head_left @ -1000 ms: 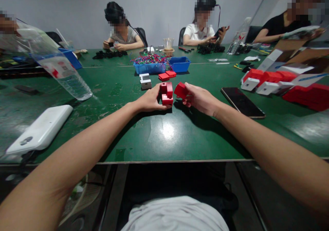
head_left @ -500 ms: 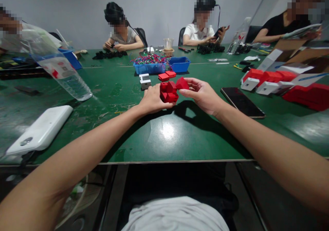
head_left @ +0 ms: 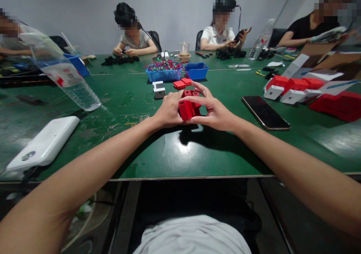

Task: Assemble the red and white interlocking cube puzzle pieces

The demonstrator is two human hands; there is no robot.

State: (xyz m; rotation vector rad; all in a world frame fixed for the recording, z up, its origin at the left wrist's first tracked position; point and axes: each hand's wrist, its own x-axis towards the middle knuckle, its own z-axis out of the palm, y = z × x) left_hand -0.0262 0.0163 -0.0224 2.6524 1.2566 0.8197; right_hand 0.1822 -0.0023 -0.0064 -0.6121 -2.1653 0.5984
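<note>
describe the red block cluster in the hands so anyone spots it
Find the glossy green tabletop, then the nearest bare left hand and right hand. Between them is the chunky red block cluster, gripped, unlike the flatter red pieces lying beyond.

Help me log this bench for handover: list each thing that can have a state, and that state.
Left hand: closed on the red pieces
Right hand: thumb and fingers gripping them too
Red pieces: held together; whether locked, cannot tell
Black phone: lying screen up, dark
Near water bottle: partly filled
Left blue bin: heaped with wires
Cardboard box: open
</note>
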